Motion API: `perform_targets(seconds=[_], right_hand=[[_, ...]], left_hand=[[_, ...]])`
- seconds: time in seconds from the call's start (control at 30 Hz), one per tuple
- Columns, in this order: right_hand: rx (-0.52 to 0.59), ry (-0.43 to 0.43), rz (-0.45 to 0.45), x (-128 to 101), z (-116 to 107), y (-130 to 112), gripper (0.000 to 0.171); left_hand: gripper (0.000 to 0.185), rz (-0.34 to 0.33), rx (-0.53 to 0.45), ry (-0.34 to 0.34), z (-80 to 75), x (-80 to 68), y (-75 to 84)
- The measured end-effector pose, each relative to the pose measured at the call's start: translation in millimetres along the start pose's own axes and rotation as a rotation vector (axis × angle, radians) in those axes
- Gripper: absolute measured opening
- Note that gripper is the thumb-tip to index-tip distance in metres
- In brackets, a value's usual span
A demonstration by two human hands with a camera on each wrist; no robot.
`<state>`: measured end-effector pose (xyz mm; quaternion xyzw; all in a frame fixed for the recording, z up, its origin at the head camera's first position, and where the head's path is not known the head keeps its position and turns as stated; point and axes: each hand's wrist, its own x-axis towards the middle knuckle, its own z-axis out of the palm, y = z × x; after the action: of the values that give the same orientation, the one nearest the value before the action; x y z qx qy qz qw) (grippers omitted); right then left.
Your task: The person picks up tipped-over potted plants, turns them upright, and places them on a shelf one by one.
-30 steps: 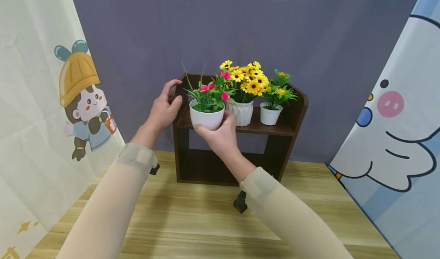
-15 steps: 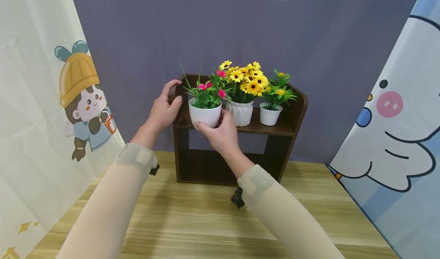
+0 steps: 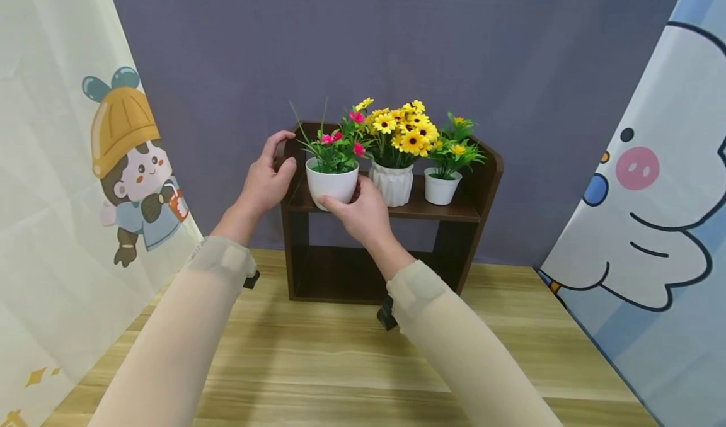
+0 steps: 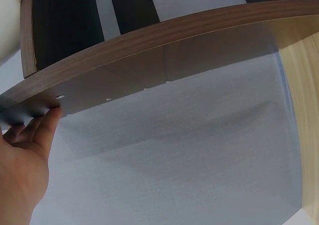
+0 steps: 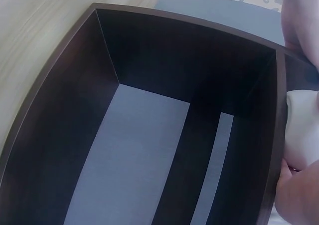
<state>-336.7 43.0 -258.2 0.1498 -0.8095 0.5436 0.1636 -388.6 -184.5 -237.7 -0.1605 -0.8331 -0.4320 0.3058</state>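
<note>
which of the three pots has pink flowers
The left pot, the one the right hand holds at the shelf's left end. The ribbed middle pot and the small right pot carry yellow flowers.

Matt dark wood shelf, smooth white pot

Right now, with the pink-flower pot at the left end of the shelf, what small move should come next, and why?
Probably loosen the right hand and draw it back. The pink-flower pot appears to sit upright on the upper board of the dark shelf, beside the yellow-flower pot, and the left hand steadies the shelf's side panel. I cannot tell whether the pot's base rests fully, so ease the grip slowly.
</note>
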Motion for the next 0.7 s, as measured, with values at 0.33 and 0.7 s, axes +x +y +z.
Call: perform_targets(seconds=[0.33, 0.7], right_hand=[[-0.052, -0.028, 0.011, 9, 1, -2, 0.075], [0.038, -0.047, 0.073, 11, 1, 0, 0.082]], left_hand=[[0.051, -0.008, 0.004, -0.005, -0.8, 0.6, 1.3], [0.052, -0.016, 0.012, -0.019, 0.1, -0.1, 1.9]])
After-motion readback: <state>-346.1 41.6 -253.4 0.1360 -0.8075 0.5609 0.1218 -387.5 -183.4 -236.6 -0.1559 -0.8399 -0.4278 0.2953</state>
